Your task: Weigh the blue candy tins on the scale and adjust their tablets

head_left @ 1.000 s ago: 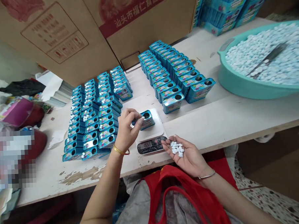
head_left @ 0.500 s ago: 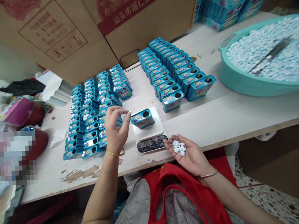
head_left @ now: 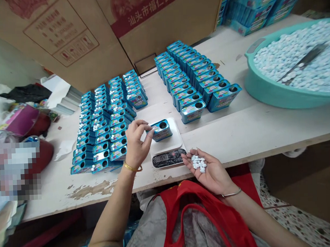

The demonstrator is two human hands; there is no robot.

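Observation:
A small blue candy tin [head_left: 162, 133] with a round dark hole in its top stands on the white kitchen scale [head_left: 177, 135], whose display is lit. At the tin's left end, my left hand [head_left: 138, 143] closes thumb and fingertips on its upper edge. My right hand [head_left: 211, 174] lies palm up and cupped near the table's front edge, just right of the scale. A small heap of pale candies [head_left: 199, 163] rests in its palm.
Rows of blue tins [head_left: 102, 130], many with candies on top, stand at left. More open-holed tins [head_left: 192, 111] stand behind the scale. A turquoise basin [head_left: 287, 100] of candies with a metal scoop [head_left: 304, 62] sits at right. Cardboard boxes [head_left: 76, 32] line the back.
My left hand has moved right, from just beside the tin onto its left end. The scale's reading has changed. My right hand keeps its cupped pose with the candies.

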